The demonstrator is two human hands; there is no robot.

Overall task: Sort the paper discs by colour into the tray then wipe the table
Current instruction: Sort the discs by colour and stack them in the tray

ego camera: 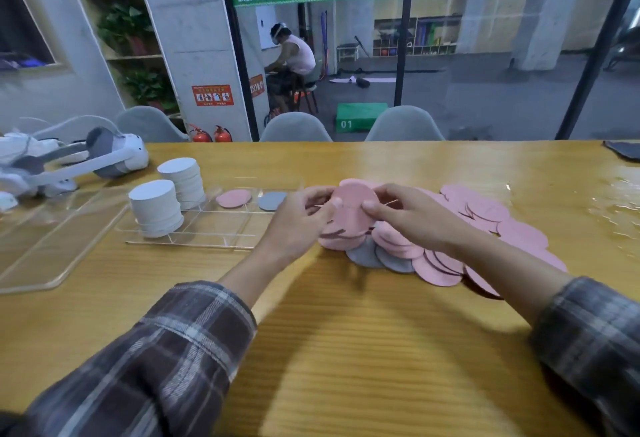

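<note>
Discs (353,209) looked thin, light, bendy. Left hand (298,220) and right hand (414,216) pinched pink ones at opposite rims; likely safest hold.

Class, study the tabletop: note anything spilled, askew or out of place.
A glossy, rippled patch at the right edge of the table looks like spilled liquid, just beyond the loose pink discs.
</note>
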